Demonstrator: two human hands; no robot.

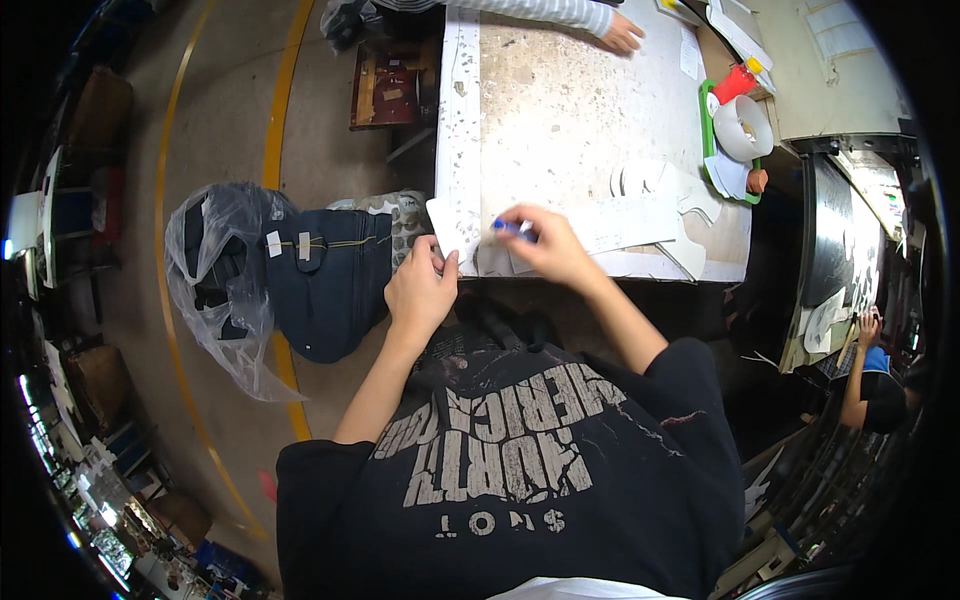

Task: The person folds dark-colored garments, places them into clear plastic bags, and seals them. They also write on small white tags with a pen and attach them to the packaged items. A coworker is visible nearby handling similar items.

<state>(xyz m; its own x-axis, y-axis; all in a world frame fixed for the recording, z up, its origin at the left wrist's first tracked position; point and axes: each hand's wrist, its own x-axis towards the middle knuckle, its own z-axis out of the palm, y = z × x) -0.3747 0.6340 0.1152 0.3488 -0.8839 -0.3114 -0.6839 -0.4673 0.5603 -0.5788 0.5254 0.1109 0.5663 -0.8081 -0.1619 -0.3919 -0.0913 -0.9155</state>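
Note:
My left hand [420, 287] is closed at the near left corner of the white work table [560, 110], thumb and fingers pinching the edge of a small white card piece [452, 226]. Just to its right, my right hand [553, 246] is curled around a slim blue pen-like tool [513, 231], whose end pokes out past the fingers. The tool's exact kind is hard to make out. Beside this hand, white paper sheets [610, 225] and curved white pattern pieces [685, 252] lie along the near edge of the table.
Left of the table are dark navy fabric pieces [335, 270] and a clear plastic bag [225, 290] with dark contents. A green tray [712, 135] holds a white tub [742, 128] and a red bottle [737, 82]. Another person's hand [623, 36] rests on the table's far side.

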